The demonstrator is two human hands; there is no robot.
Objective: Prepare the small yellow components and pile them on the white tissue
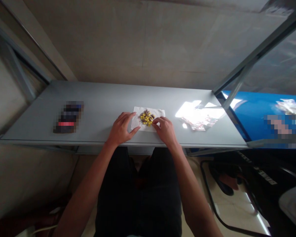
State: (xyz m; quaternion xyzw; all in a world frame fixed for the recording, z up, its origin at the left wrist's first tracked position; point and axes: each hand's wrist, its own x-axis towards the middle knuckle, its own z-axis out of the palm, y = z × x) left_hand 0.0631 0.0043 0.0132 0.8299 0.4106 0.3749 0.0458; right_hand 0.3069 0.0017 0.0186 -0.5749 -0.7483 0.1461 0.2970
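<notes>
A heap of small yellow and dark brown pieces (146, 118), too small to name for certain, lies on a white sheet (135, 122) that looks like tissue or paper. My left hand (120, 129) rests at the left edge of the sheet, thumb and fingers spread apart around its corner. At the right side of the heap, my right hand (164, 129) has thumb and forefinger pinched together by the pieces. Whatever may be between those fingertips is too small to make out.
Crumpled clear plastic (198, 121) lies on the grey table (101, 102) to the right, in bright sunlight. A blurred-out dark object (69, 117) is at the left. Metal posts frame both ends. A blue table (256, 108) adjoins at the right, with a person's foot below it.
</notes>
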